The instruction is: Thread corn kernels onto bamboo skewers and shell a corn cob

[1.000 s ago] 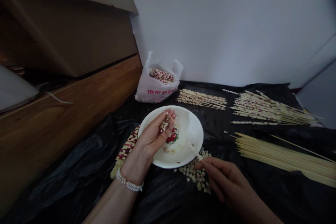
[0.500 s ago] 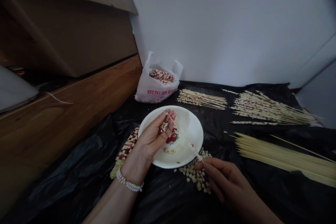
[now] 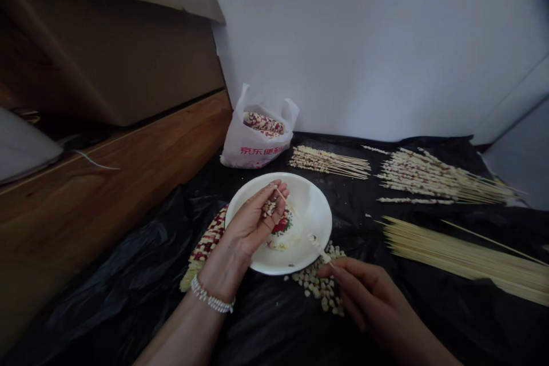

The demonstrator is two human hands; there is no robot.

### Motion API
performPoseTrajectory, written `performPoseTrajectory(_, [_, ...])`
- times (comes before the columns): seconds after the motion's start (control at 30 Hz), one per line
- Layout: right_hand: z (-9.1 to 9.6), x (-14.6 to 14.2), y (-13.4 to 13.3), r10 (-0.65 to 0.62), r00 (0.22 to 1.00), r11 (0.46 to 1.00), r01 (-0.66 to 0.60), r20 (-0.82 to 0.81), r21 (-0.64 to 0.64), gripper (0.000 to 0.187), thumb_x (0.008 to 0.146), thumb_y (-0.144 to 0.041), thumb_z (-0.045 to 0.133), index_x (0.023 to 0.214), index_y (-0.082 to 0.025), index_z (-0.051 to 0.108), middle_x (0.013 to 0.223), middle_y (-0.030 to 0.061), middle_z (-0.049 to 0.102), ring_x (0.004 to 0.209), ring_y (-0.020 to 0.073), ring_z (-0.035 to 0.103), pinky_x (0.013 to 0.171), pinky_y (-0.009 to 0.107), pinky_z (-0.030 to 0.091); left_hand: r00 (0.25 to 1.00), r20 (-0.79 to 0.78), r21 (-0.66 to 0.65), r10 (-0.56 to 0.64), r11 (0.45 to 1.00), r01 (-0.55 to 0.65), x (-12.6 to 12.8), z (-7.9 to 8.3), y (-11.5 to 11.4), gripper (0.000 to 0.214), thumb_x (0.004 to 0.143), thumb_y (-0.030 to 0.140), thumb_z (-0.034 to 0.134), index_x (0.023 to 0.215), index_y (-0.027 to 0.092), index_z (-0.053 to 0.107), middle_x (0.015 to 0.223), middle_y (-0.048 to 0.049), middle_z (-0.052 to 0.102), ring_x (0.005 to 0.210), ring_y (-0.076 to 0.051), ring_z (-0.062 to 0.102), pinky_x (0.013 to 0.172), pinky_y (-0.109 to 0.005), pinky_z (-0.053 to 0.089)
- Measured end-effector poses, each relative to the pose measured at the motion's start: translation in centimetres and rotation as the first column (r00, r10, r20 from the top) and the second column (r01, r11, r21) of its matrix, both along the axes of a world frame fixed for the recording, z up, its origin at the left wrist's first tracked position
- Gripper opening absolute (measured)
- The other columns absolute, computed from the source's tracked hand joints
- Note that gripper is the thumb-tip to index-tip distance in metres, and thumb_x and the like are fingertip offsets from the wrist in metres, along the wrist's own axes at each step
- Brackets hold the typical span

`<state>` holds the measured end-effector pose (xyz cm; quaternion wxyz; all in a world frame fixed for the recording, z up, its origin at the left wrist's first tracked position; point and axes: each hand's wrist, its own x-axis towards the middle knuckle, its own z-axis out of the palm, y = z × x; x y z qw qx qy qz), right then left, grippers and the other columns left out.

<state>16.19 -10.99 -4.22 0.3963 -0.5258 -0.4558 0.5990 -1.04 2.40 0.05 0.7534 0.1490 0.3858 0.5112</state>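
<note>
Corn kernels (image 3: 268, 209) are sitting in the curled fingers of the left hand (image 3: 246, 226) at the white plate's (image 3: 311, 200) ten o'clock, held over it to catch strays, while the right hand (image 3: 369, 291) is pinching a bamboo skewer (image 3: 295, 214) from four o'clock in the head view.

Wall: plain white painted wall (image 3: 369, 40), meeting the black surface along its base
Furniture: warm-brown wooden ledge (image 3: 115, 183) at left, below a tan flat-faced panel (image 3: 115, 51)
Surface cover: crumpled glossy black plastic sheet (image 3: 128, 314)
Light: soft, even, dim toward the corners
</note>
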Motion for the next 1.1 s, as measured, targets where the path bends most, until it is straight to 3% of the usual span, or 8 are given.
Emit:
performPoseTrajectory(0.37, [0.2, -0.1, 0.0, -0.005, 1.000, 1.000, 0.006, -0.020, 0.012, 0.042, 0.089, -0.056, 0.052, 0.092, -0.018, 0.069, 0.044, -0.0099, 0.032, 0.042, 0.0084, 0.025, 0.044, 0.025, 0.015, 0.994, 0.111, -0.085, -0.019, 0.996, 0.029, -0.1, -0.2, 0.2, 0.024, 0.080, 0.008, 0.065, 0.104, 0.009, 0.067, 0.089, -0.0089, 0.072, 0.078, -0.012, 0.068, 0.068, -0.018, 0.057])
performPoseTrajectory(0.63, [0.2, -0.2, 0.1, -0.007, 1.000, 0.999, 0.007, -0.004, 0.037, 0.045, 0.088, -0.057, 0.052, 0.093, -0.017, 0.069, 0.045, -0.0099, 0.032, 0.042, 0.0085, 0.026, 0.044, 0.024, 0.017, 0.992, 0.114, -0.056, -0.061, 0.996, 0.068, -0.1, 0.0, -0.1, 0.016, 0.081, 0.009, 0.064, 0.097, 0.011, 0.068, 0.086, -0.0074, 0.072, 0.073, -0.012, 0.068, 0.063, -0.018, 0.057])
performPoseTrajectory(0.8, [0.3, -0.3, 0.0, -0.027, 1.000, 0.999, 0.027, -0.001, 0.025, 0.042, 0.089, -0.055, 0.052, 0.094, -0.017, 0.069, 0.045, -0.0098, 0.033, 0.043, 0.0087, 0.027, 0.044, 0.024, 0.018, 0.992, 0.084, -0.038, -0.092, 0.995, 0.095, -0.2, 0.1, 0.0, 0.008, 0.080, 0.011, 0.067, 0.087, 0.010, 0.069, 0.085, -0.0076, 0.072, 0.073, -0.011, 0.068, 0.064, -0.018, 0.057])
performPoseTrajectory(1.1, [0.4, -0.3, 0.1, -0.060, 0.998, 0.997, 0.059, 0.013, 0.047, 0.046, 0.088, -0.057, 0.050, 0.095, -0.015, 0.069, 0.044, -0.0100, 0.033, 0.042, 0.0093, 0.028, 0.044, 0.024, 0.020, 0.974, -0.069, 0.016, -0.217, 0.976, 0.218, 0.7, -0.3, -1.2, 0.011, 0.079, 0.012, 0.067, 0.088, 0.009, 0.072, 0.093, -0.0120, 0.071, 0.079, -0.014, 0.068, 0.069, -0.020, 0.057])
